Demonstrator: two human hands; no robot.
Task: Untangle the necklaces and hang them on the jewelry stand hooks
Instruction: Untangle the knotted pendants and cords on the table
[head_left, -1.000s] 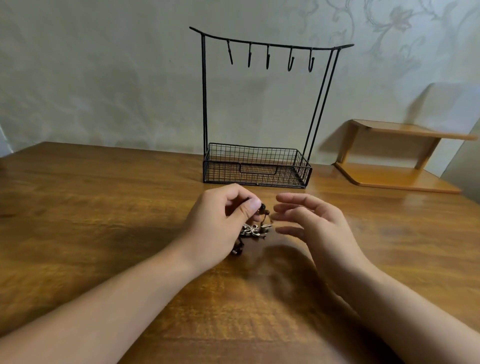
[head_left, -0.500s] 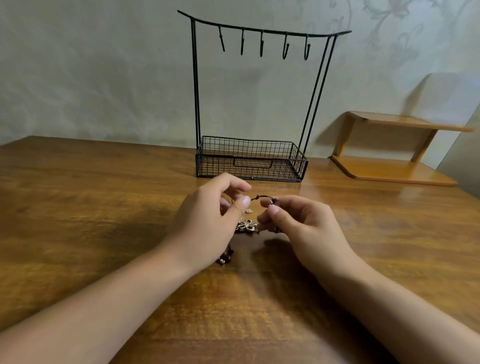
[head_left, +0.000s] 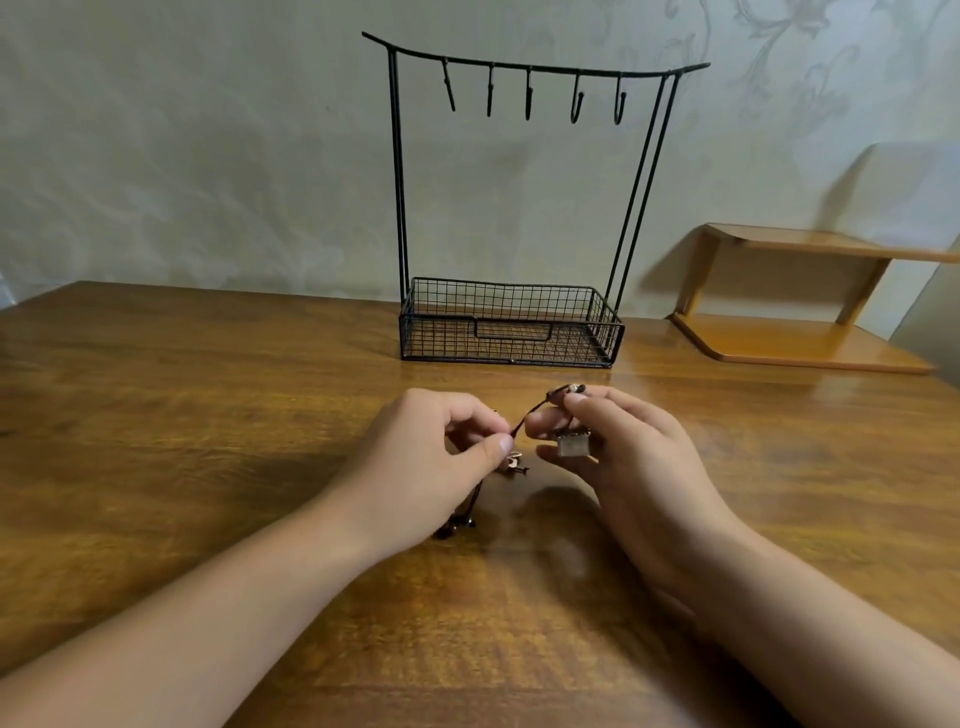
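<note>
Nearest the viewer, over a wooden worktop (head_left: 208, 415), the left hand (head_left: 436, 467) and right hand (head_left: 613, 452) each pinch the tangled necklaces (head_left: 524, 421), a dark cord stretched between them running left to right and rising toward the right, with a pale square pendant (head_left: 573, 445) hanging by the right fingers. This looks like the untangling step; next the strands likely need gentle pulling apart. Farther back stands the jewelry stand (head_left: 511, 332), its hooks (head_left: 530, 96) bare.

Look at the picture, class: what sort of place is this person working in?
Probably a room at home, at a desk or table. A wooden tabletop stands against a pale wall with a faint floral pattern, with a small wooden desk shelf and a black wire jewelry stand on it.
</note>
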